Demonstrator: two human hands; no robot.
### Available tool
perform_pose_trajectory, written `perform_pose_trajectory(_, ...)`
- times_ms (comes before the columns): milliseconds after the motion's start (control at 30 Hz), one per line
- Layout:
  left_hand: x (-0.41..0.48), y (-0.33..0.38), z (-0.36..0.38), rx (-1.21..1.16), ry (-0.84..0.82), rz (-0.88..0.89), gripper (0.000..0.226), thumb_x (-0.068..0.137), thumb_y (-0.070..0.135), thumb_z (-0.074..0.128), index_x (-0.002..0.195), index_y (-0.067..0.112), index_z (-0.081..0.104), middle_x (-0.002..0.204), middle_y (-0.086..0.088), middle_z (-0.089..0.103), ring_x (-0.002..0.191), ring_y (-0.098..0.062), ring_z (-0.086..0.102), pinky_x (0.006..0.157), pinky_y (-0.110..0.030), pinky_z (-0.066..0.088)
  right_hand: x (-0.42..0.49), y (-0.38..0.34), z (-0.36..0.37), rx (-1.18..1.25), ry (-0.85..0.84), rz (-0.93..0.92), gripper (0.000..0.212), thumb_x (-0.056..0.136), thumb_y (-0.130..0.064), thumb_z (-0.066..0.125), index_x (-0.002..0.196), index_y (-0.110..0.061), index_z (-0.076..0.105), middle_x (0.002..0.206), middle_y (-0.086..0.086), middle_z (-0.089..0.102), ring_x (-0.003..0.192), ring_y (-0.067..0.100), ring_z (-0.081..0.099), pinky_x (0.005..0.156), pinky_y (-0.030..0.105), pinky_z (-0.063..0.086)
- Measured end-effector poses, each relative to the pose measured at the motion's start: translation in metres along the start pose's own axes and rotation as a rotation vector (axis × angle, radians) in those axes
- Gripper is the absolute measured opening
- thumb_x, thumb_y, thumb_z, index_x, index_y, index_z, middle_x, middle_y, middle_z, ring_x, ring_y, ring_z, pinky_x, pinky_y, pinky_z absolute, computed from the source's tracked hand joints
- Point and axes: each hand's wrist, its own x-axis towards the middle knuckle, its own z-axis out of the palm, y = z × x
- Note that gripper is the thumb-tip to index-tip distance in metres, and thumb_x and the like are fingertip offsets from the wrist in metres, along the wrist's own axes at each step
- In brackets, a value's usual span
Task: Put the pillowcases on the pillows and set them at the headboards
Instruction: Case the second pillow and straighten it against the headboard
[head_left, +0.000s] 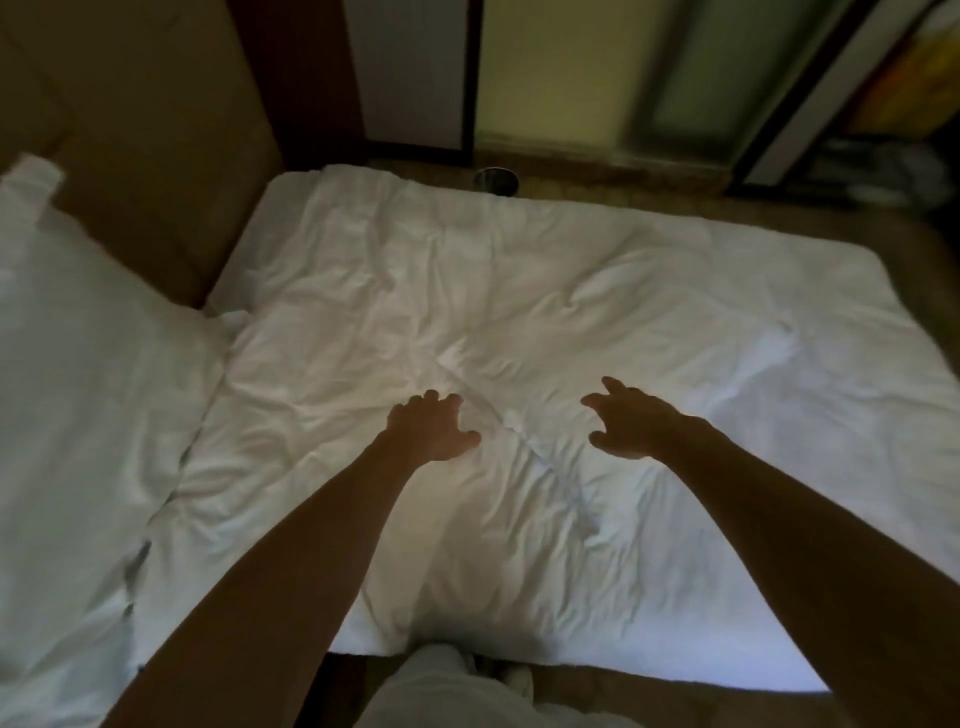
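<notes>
Head view shows me a white pillow (78, 389) lying at the left of the frame, just below the brown headboard (156, 130). My left hand (431, 428) and right hand (631, 423) reach over the crumpled white cover (571, 291) in the middle, fingers spread, holding nothing.

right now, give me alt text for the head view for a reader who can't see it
A person's left hand and right hand reach out over a rumpled white duvet, both open with fingers spread and holding nothing. A white pillow lies at the left by a brown headboard; the room is dim.
</notes>
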Motion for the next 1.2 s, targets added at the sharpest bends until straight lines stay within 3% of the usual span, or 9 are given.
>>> perform_pose_trajectory(200,0.041,0.003,0.0,0.047,-0.06,0.029,0.079,0.086,0.071,0.045,0.149,0.023,0.033,0.145,-0.01,0.043,0.129,-0.033,0.047,0.102,-0.046,0.04,0.016,0.015,0.003,0.03,-0.054,0.114,0.059,0.098,-0.036,0.052,0.152,-0.024,0.032,0.157,0.009,0.025,0.136,0.031,0.04,0.107,0.045,0.038)
perform_pose_trajectory(600,0.085,0.022,-0.03,0.026,-0.034,0.008,0.079,0.087,0.073,0.04,0.145,0.019,0.039,0.142,-0.013,0.047,0.127,-0.034,0.049,0.102,-0.046,0.039,0.05,0.045,-0.024,0.045,0.006,0.121,0.056,0.094,-0.036,0.054,0.145,-0.021,0.039,0.145,0.008,0.042,0.125,0.029,0.049,0.098,0.043,0.044)
perform_pose_trajectory(833,0.126,0.058,-0.051,0.032,0.053,-0.053,0.078,0.089,0.072,0.037,0.146,0.019,0.038,0.143,-0.012,0.046,0.127,-0.033,0.047,0.101,-0.046,0.037,0.089,0.103,-0.039,0.004,0.04,0.105,0.062,0.093,-0.045,0.055,0.146,-0.02,0.036,0.147,0.009,0.041,0.128,0.031,0.047,0.099,0.044,0.043)
perform_pose_trajectory(1200,0.227,0.133,-0.055,0.041,-0.067,-0.137,0.079,0.088,0.073,0.037,0.146,0.019,0.037,0.145,-0.014,0.044,0.129,-0.034,0.045,0.104,-0.047,0.036,0.207,0.21,-0.049,-0.019,-0.052,-0.028,0.066,0.093,-0.043,0.057,0.149,-0.019,0.032,0.15,0.012,0.039,0.131,0.033,0.045,0.104,0.047,0.042)
